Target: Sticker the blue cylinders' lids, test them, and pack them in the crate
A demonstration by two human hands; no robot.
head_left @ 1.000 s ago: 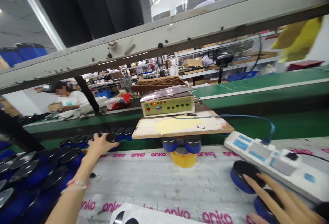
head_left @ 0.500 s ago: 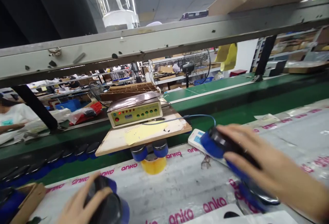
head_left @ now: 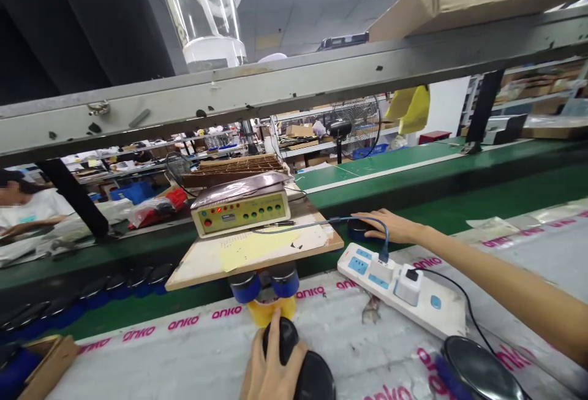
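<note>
My left hand (head_left: 271, 369) lies over a black-topped device (head_left: 316, 378) near the bottom middle, its fingers bent around two rounded black parts. Whether these form one piece is hidden by the fingers. Farther off, my right hand (head_left: 392, 226) reaches over the power strip to the green belt, its fingers closed over a dark blue, black-topped round piece (head_left: 358, 228). Another such round piece (head_left: 482, 366), black above and blue at its side, sits at the lower right. A roll of yellow tape (head_left: 260, 314) stands just beyond my left hand.
A white power strip (head_left: 448, 311) with plugs and cables lies on the wrapped bench. A control box (head_left: 241, 210) rests on a wooden board (head_left: 193, 265). Several blue-black pieces (head_left: 117, 286) line the green belt at left. A metal beam (head_left: 321, 84) crosses overhead.
My right hand has moved forward and left with its blue-black piece, from above the power strip to the green belt. My left hand has moved right with its black-topped device, towards the tape.
</note>
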